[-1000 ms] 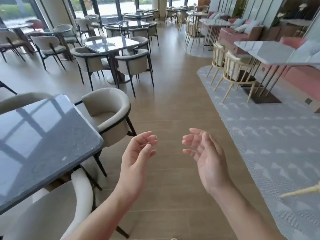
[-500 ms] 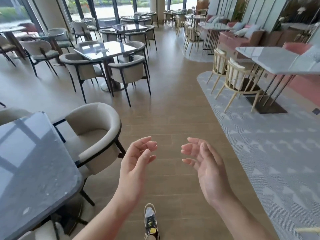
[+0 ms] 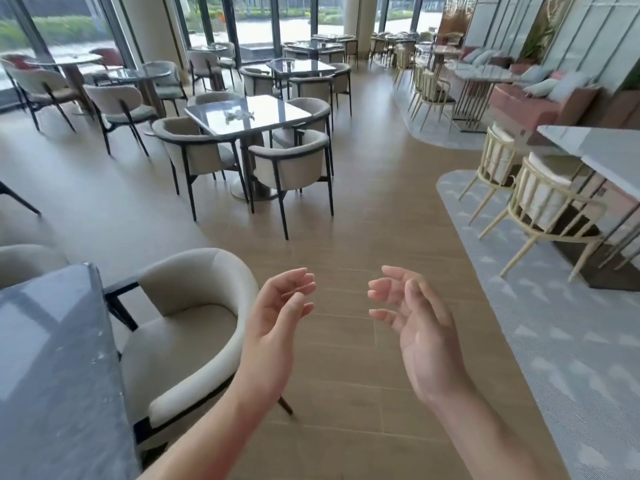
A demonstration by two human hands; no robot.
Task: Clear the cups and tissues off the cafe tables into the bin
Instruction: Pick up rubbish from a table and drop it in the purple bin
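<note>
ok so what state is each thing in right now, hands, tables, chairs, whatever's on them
left hand: open, fingers relaxed, holding nothing
right hand: open, fingers relaxed, holding nothing
glossy dark square table ahead: standing, cream chairs drawn round it
small white crumpled bits, likely tissues: lying on that table, not yet cleared
cream tub chair nearest: unoccupied, beside the grey marble-look table

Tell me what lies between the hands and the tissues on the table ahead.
Head view: bare wood floor, then a chair at the table's near side, before the tissues. Left hand and right hand hold nothing.
</note>
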